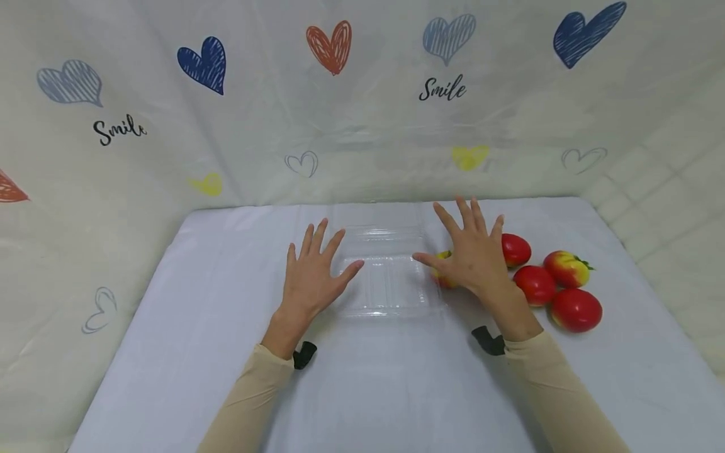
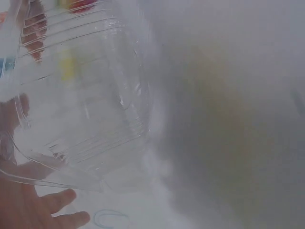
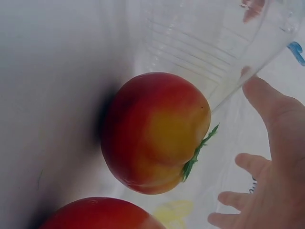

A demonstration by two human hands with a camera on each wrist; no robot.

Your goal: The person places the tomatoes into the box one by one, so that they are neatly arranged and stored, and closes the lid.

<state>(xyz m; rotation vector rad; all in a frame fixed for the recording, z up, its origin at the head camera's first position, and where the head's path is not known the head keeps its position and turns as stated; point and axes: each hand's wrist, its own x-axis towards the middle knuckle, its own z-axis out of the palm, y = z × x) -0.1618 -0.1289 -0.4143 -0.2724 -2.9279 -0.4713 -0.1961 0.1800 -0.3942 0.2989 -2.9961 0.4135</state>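
Note:
A clear plastic container (image 1: 391, 283) lies on the table between the two hands. My left hand (image 1: 313, 283), fingers spread wide, is at the container's left side. My right hand (image 1: 474, 258) has its fingers spread at the right side and holds nothing. Partly hidden under it is a red-and-yellow tomato (image 1: 443, 280); the right wrist view shows this tomato (image 3: 152, 133) with a green calyx, close beside the container (image 3: 190, 47). In the left wrist view the container's ribbed wall (image 2: 86, 105) stands near the fingers. Whether either hand touches the container, I cannot tell.
Right of the right hand, several more tomatoes (image 1: 576, 310) sit grouped on the white tablecloth (image 1: 362, 390). One tomato (image 1: 568, 269) has yellow patches and a green calyx. Behind the table hangs a pale curtain (image 1: 374, 119) printed with hearts.

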